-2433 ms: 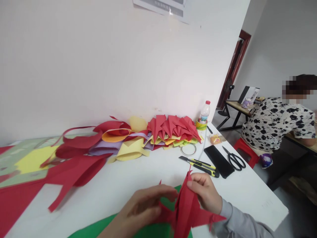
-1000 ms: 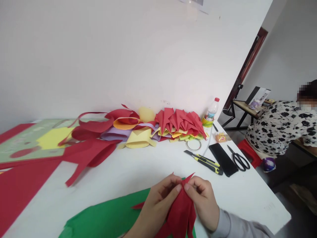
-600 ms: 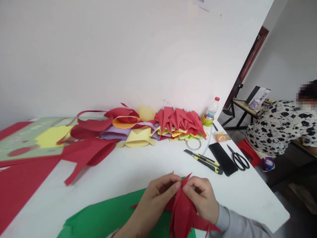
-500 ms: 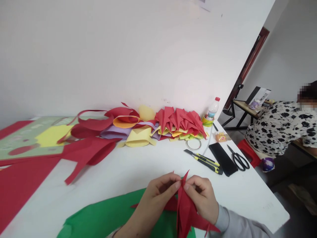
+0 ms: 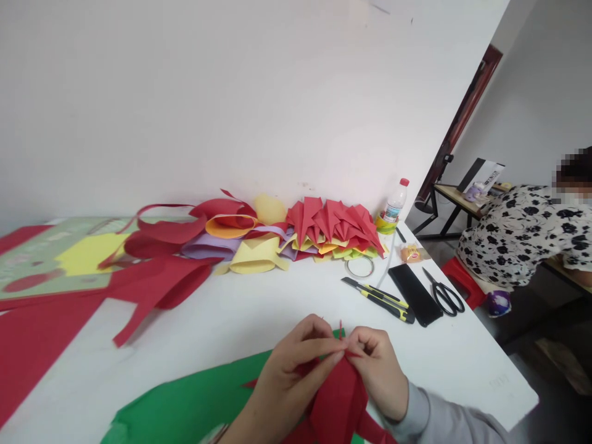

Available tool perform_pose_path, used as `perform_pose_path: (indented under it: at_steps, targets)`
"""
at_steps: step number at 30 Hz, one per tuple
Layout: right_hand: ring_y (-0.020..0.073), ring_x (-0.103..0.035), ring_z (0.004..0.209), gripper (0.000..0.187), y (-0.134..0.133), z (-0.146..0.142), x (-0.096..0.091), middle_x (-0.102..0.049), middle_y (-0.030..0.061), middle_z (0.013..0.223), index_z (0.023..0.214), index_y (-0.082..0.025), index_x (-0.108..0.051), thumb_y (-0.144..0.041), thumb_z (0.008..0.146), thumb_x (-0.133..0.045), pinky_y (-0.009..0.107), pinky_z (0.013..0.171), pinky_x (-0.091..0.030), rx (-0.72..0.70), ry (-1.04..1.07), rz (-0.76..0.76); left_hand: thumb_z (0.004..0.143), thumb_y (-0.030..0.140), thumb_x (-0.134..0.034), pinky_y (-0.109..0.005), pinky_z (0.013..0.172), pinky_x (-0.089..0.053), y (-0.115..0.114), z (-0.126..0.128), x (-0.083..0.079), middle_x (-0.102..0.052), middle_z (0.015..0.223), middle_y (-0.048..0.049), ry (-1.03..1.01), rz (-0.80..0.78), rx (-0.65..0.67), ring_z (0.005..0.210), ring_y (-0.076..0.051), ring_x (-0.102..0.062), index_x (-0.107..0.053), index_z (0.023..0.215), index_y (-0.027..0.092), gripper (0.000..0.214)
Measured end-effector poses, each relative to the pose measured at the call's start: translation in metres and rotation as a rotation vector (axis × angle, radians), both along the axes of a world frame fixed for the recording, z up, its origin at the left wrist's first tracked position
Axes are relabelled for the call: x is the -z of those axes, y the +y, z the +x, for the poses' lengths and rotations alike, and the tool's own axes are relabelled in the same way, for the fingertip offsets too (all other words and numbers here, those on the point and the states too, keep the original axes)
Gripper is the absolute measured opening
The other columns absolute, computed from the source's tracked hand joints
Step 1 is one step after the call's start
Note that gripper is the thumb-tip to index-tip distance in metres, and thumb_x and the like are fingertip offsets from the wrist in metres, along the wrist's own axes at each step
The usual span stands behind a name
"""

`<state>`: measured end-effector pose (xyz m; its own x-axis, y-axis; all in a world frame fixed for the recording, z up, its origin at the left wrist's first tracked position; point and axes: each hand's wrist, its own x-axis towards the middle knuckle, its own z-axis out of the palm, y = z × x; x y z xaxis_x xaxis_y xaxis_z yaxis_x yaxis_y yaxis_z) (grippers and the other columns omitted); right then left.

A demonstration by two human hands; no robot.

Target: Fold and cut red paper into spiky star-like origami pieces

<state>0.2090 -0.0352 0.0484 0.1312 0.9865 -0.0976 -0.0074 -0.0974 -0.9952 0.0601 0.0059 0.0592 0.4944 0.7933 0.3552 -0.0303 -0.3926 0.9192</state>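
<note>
A folded red paper piece point(image 5: 340, 401) with pointed tips is held between my two hands above the green sheet point(image 5: 185, 398). My left hand point(image 5: 303, 357) pinches its upper end between thumb and fingers. Right beside it, my right hand point(image 5: 377, 364) grips the same end, its thumb and curled fingers pressed together. The fingertips of both hands nearly meet at the paper's top, where a thin red tip sticks up. Part of the piece lies hidden behind my left hand, and its bottom runs out of the picture.
Past my hands lie a utility knife point(image 5: 379, 300), a black flat case point(image 5: 415, 295), scissors point(image 5: 443, 293) and a tape roll point(image 5: 359, 267). Folded red papers point(image 5: 330, 222) and a bottle point(image 5: 394, 203) stand along the wall. Curled red paper point(image 5: 161, 277) lies left. A person point(image 5: 522, 237) sits at right.
The red paper has turned so a broader face shows, and its upper tip now looks thinner. My left fingers have shifted slightly across its top. Both hands still hold it.
</note>
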Motion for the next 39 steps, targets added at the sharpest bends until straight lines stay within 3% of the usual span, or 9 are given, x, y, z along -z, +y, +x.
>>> perform_pose_path:
  at_steps: [5,9,13,18,21,24,31,34,39]
  targets:
    - [0.0074,-0.033,0.046,0.043,0.000,0.002,0.000,-0.045,-0.0052,0.048,0.056,-0.016,-0.052,-0.053,0.071,-0.069,0.021,0.045,-0.024,-0.001,0.009,-0.010,0.084,0.022,-0.056,-0.027,0.069,-0.051,0.001,-0.003,-0.004,-0.063,0.082,-0.0015,0.078,0.046,-0.061,0.077,-0.017,-0.063,-0.073,0.081,0.026,0.017]
    - [0.0083,-0.037,0.046,0.042,-0.004,0.004,-0.001,-0.046,-0.0050,0.049,0.062,-0.016,-0.056,-0.053,0.081,-0.062,0.021,0.045,-0.028,-0.062,-0.015,0.098,0.078,0.025,-0.061,-0.029,0.070,-0.052,0.001,0.002,-0.001,-0.066,0.078,0.0000,0.050,-0.140,-0.211,0.074,-0.017,-0.064,-0.061,0.084,0.023,0.006]
    - [0.0093,-0.043,0.046,0.038,-0.007,0.004,-0.001,-0.049,-0.0050,0.050,0.069,-0.017,-0.059,-0.053,0.080,-0.064,0.022,0.046,-0.033,-0.148,0.053,0.125,0.074,0.028,-0.064,-0.029,0.067,-0.054,0.000,0.005,0.001,-0.067,0.072,0.0027,-0.045,-0.308,-0.242,0.069,-0.017,-0.065,-0.051,0.091,0.023,0.022]
    - [0.0072,-0.037,0.046,0.040,0.001,0.003,0.004,-0.047,-0.0061,0.048,0.058,-0.016,-0.058,-0.050,0.067,-0.076,0.022,0.047,-0.030,0.029,0.107,0.069,0.077,0.039,-0.064,-0.032,0.072,-0.054,0.006,-0.002,-0.010,-0.072,0.085,-0.0032,-0.061,-0.365,-0.199,0.083,-0.021,-0.068,-0.055,0.093,0.022,0.025]
    - [0.0065,-0.037,0.043,0.042,0.009,0.009,0.007,-0.048,-0.0064,0.045,0.059,-0.015,-0.059,-0.053,0.063,-0.079,0.021,0.044,-0.030,0.180,0.195,0.052,0.081,0.043,-0.060,-0.033,0.080,-0.054,0.011,-0.010,-0.016,-0.072,0.099,-0.0057,0.017,-0.280,-0.310,0.099,-0.024,-0.066,-0.063,0.091,0.022,0.024]
    - [0.0060,-0.039,0.041,0.044,0.015,0.017,0.006,-0.051,-0.0060,0.047,0.060,-0.015,-0.059,-0.052,0.060,-0.082,0.019,0.041,-0.031,0.313,0.309,0.074,0.088,0.046,-0.050,-0.031,0.076,-0.055,0.010,-0.016,-0.017,-0.072,0.097,-0.0042,0.096,-0.121,-0.356,0.094,-0.024,-0.067,-0.067,0.095,0.024,0.028]
    - [0.0077,-0.046,0.041,0.039,0.018,0.019,-0.004,-0.053,-0.0058,0.047,0.060,-0.017,-0.056,-0.046,0.065,-0.082,0.019,0.041,-0.038,0.358,0.465,0.085,0.087,0.020,-0.055,-0.026,0.077,-0.056,-0.004,-0.011,-0.004,-0.065,0.110,-0.0057,0.205,0.577,-0.316,0.089,-0.018,-0.067,-0.063,0.111,0.028,0.026]
    - [0.0073,-0.046,0.040,0.038,0.016,0.017,-0.004,-0.053,-0.0056,0.047,0.060,-0.016,-0.056,-0.044,0.067,-0.082,0.019,0.040,-0.036,0.325,0.522,0.068,0.090,0.016,-0.049,-0.024,0.073,-0.057,-0.004,-0.006,0.000,-0.063,0.115,-0.0076,0.259,0.624,-0.255,0.086,-0.016,-0.067,-0.066,0.110,0.028,0.029]
    - [0.0092,-0.053,0.046,0.032,0.015,0.016,-0.002,-0.060,-0.0026,0.053,0.069,-0.015,-0.063,-0.043,0.074,-0.077,0.020,0.048,-0.044,0.230,0.561,0.108,0.089,0.021,-0.055,-0.029,0.076,-0.059,-0.001,-0.005,0.004,-0.054,0.128,-0.0081,0.204,0.508,-0.330,0.095,-0.020,-0.064,-0.068,0.111,0.031,0.027]
